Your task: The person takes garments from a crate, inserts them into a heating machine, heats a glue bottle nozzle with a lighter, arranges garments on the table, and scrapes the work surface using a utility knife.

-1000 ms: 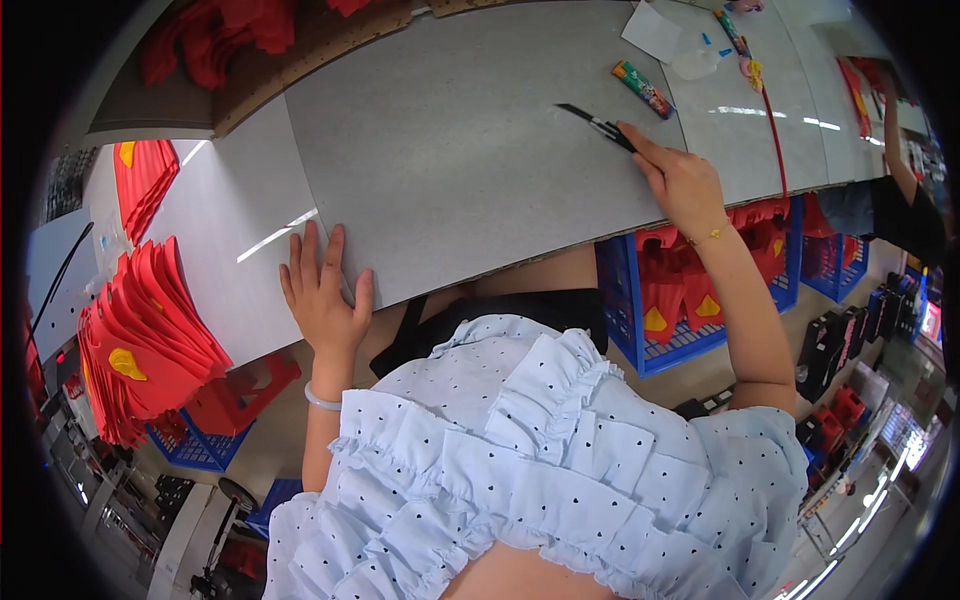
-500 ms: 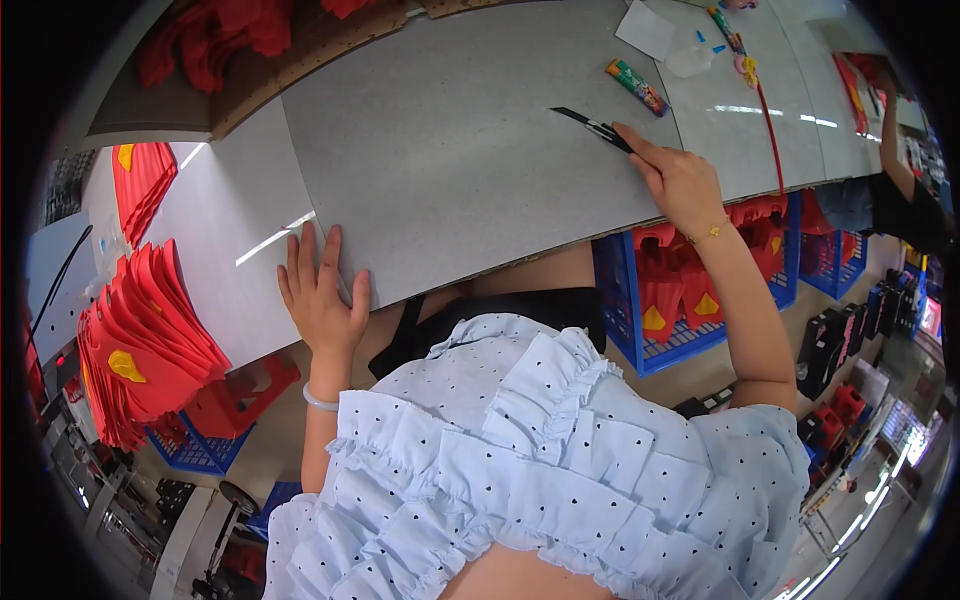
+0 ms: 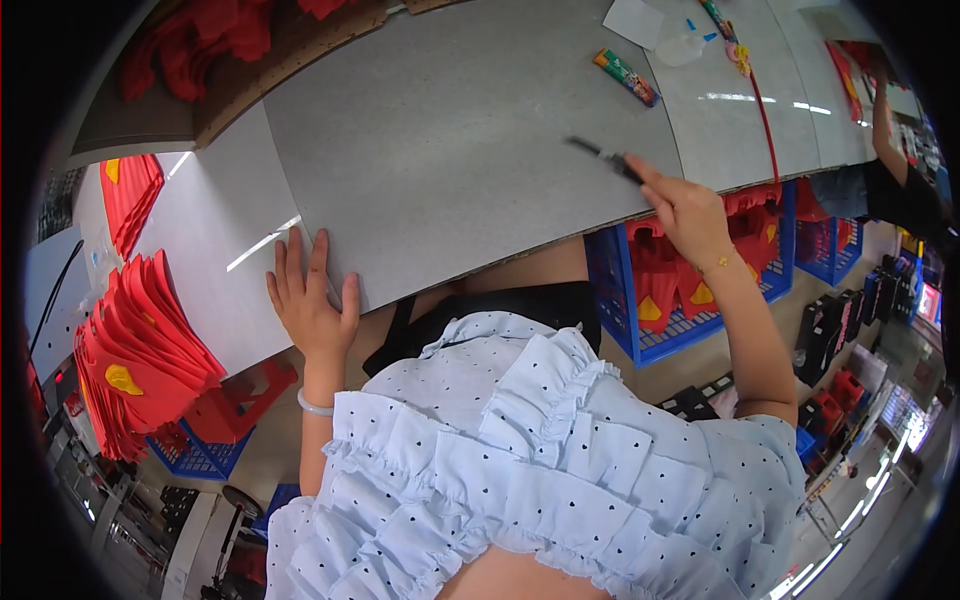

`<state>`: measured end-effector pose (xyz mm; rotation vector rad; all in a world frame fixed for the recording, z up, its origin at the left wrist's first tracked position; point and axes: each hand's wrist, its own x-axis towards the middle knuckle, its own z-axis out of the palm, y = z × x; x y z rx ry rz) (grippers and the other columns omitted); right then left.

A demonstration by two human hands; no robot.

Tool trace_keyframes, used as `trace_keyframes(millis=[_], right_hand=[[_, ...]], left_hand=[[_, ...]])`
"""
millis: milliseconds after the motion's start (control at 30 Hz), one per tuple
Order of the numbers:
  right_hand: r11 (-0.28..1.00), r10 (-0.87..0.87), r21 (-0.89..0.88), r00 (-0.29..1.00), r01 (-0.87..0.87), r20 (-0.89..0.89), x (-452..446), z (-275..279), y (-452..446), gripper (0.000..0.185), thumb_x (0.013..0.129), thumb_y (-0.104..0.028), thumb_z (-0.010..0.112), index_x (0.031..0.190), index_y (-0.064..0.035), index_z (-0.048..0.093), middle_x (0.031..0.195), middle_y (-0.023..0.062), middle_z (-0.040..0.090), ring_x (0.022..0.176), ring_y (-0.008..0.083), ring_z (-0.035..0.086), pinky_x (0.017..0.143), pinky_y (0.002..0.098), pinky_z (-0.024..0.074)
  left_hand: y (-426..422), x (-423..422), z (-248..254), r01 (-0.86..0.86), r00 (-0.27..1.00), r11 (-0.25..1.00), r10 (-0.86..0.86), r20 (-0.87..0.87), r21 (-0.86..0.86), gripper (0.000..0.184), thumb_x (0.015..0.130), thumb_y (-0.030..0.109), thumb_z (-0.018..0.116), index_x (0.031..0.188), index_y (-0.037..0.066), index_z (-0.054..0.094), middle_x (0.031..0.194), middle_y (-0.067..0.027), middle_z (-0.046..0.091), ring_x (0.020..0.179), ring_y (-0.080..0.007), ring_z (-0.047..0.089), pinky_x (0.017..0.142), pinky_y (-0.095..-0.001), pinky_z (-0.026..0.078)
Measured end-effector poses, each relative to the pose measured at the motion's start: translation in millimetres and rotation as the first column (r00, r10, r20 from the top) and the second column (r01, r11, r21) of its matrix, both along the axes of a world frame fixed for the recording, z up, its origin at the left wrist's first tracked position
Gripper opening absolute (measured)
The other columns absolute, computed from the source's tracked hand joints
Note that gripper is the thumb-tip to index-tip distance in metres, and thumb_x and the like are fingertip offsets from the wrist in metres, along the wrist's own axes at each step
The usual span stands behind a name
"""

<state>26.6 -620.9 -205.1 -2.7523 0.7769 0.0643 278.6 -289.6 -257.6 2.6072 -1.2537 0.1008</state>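
Observation:
My right hand (image 3: 692, 215) is closed around a black utility knife (image 3: 606, 156) above the right part of the grey tabletop (image 3: 450, 120). The knife is blurred, and its dark blade points up and to the left. At the left, my left hand (image 3: 314, 303) lies flat near the table's front edge with its fingers spread and nothing in it. A green printed tube (image 3: 626, 78) lies on the table beyond the knife. To the left of my left hand is a fanned stack of red pieces with yellow patches (image 3: 150, 350).
Blue baskets (image 3: 640, 345) with red pieces stand below the table's front edge. A white sheet (image 3: 632, 22), a clear bottle (image 3: 682, 46) and a red strip (image 3: 764, 125) lie at the back right. Another person's arm (image 3: 886, 125) shows at the far right.
My right hand has moved slightly down and right with the knife, away from the tube. The whole view has shifted a little. My left hand still rests by the front edge.

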Motion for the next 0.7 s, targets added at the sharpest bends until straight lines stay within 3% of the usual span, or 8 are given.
trace_keyframes(millis=[333,433,567,700], right_hand=[[1.0,0.024,-0.009,0.997,-0.023,0.069,1.3,-3.2,-0.6,0.041,0.084,-0.014,0.057,0.123,-0.0255,0.055,0.077,0.0121,0.063,0.064,0.0297,0.059,0.059,0.036,0.0473],[0.988,0.151,0.003,0.988,-0.151,0.04,-1.3,-3.9,2.6,0.039,0.086,-0.022,0.054,0.124,-0.029,0.052,0.072,0.0071,0.063,0.062,0.0251,0.06,0.055,0.0338,0.0485],[0.996,0.087,-0.018,0.993,-0.086,0.078,0.6,-7.2,0.3,0.037,0.085,-0.022,0.054,0.122,-0.0285,0.054,0.072,0.0074,0.063,0.063,0.0254,0.06,0.056,0.0343,0.0486],[0.989,0.136,0.042,0.989,-0.138,0.051,-0.6,-3.0,1.3,0.036,0.085,-0.02,0.055,0.12,-0.0273,0.056,0.073,0.008,0.063,0.064,0.027,0.06,0.057,0.035,0.0486]], left_hand=[[0.7,-0.3,-1.4,-0.001,1.0,1.0,0.001,0.004,-0.014,0.054,0.077,0.032,0.057,0.129,0.021,0.049,0.141,-0.0061,0.037,0.132,-0.0289,0.03,0.107,-0.0491,0.018],[0.0,-1.7,0.3,-0.009,1.0,1.0,0.009,-0.01,-0.007,0.054,0.077,0.032,0.057,0.129,0.021,0.049,0.141,-0.006,0.037,0.132,-0.029,0.03,0.107,-0.0489,0.018],[0.4,0.6,-0.4,0.003,1.0,1.0,-0.004,-0.004,-0.012,0.054,0.077,0.032,0.057,0.129,0.022,0.049,0.141,-0.006,0.037,0.132,-0.029,0.03,0.107,-0.0489,0.018],[0.9,-1.9,0.2,-0.011,1.0,1.0,0.011,-0.007,-0.003,0.054,0.077,0.032,0.058,0.129,0.022,0.049,0.141,-0.0062,0.037,0.132,-0.0291,0.03,0.107,-0.0489,0.018]])
